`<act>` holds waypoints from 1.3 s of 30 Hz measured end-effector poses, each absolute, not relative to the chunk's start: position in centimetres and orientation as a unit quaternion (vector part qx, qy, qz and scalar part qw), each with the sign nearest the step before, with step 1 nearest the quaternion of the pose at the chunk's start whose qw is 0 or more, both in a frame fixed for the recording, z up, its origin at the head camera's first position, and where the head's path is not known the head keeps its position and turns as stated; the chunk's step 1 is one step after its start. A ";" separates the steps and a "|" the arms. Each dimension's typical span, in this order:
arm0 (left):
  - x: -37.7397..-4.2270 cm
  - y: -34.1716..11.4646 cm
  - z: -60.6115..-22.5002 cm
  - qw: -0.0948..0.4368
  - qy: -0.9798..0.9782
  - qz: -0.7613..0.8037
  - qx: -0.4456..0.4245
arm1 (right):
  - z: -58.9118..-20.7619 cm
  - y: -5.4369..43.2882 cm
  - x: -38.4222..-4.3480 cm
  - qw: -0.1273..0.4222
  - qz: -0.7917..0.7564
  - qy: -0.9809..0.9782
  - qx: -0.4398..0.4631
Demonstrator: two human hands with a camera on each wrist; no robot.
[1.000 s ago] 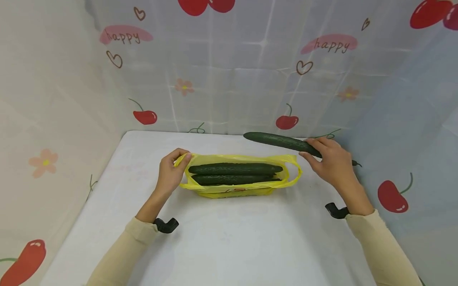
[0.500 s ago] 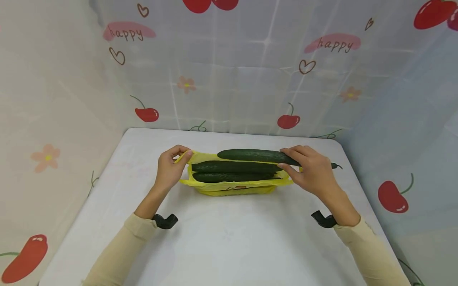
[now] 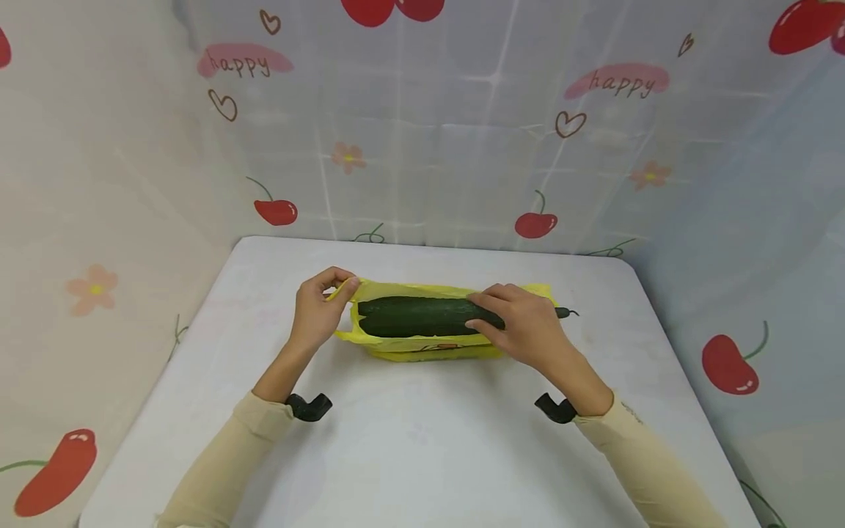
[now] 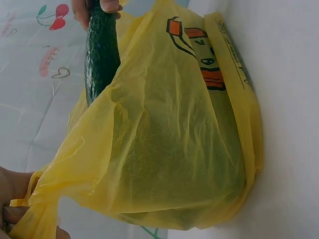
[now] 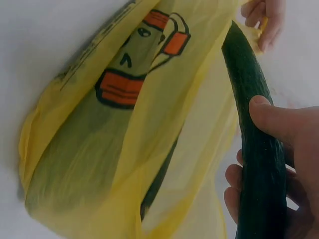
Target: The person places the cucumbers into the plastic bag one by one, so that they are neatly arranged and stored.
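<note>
A yellow plastic bag [image 3: 396, 346] with a cartoon print lies on the table, its mouth spread wide. My left hand [image 3: 320, 306] pinches the bag's handle at the left end. With thumb and fingers my right hand [image 3: 521, 321] grips a long dark green cucumber [image 3: 422, 317] near its stem end. In the head view this cucumber overlaps the bag's mouth, and the left wrist view shows its tip entering behind the near bag wall. Another cucumber [image 3: 389, 301] lies inside the bag, mostly covered by the held one. Dark green shapes show through the thin plastic.
The white table [image 3: 409, 440] reaches back to a curtain [image 3: 436, 147] printed with cherries and hearts. Similar curtains close off the left and right sides. A black wrist mount [image 3: 308, 408] sits on the left wrist, another black mount [image 3: 556, 408] on the right.
My right hand has carried the cucumber leftward and toward me, from right of the bag to over its mouth, and levelled it. The left hand has kept its hold on the bag.
</note>
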State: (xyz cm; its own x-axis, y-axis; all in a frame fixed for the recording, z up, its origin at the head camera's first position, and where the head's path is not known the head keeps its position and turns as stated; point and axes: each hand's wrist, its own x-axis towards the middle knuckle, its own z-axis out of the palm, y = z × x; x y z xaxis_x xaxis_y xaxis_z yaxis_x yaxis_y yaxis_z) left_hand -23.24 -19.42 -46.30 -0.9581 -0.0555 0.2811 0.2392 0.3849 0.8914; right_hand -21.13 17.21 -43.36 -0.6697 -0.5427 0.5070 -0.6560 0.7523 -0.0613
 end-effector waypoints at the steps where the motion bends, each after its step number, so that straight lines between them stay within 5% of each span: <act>1: -23.3 -19.4 -46.3 0.135 -0.821 -0.551 -0.057 | -43.5 16.9 -21.2 0.230 0.122 -0.907 0.331; 16: -23.4 -19.8 -46.9 0.150 -0.825 -0.541 -0.070 | -46.3 16.4 -23.6 -0.005 0.211 -0.926 0.313; 23: -23.8 -20.1 -46.3 0.157 -0.824 -0.540 -0.078 | -46.9 18.0 -23.9 0.053 0.194 -0.922 0.331; 29: -23.9 -20.4 -45.9 0.159 -0.827 -0.535 -0.075 | -47.5 18.9 -23.4 0.129 0.128 -0.961 0.210; 39: -23.8 -20.0 -45.7 0.165 -0.823 -0.538 -0.077 | -46.0 19.9 -22.4 0.129 -0.024 -0.982 0.136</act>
State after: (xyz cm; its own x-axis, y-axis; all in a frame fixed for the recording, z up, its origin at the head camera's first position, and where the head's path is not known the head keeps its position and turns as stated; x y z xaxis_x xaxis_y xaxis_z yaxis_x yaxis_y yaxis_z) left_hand -23.77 -20.05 -45.70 -0.9335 -0.0516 0.3548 0.3044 0.4086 0.8605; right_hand -22.43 19.88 -46.00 -0.9298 -0.2730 0.2468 -0.2608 0.9619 0.0815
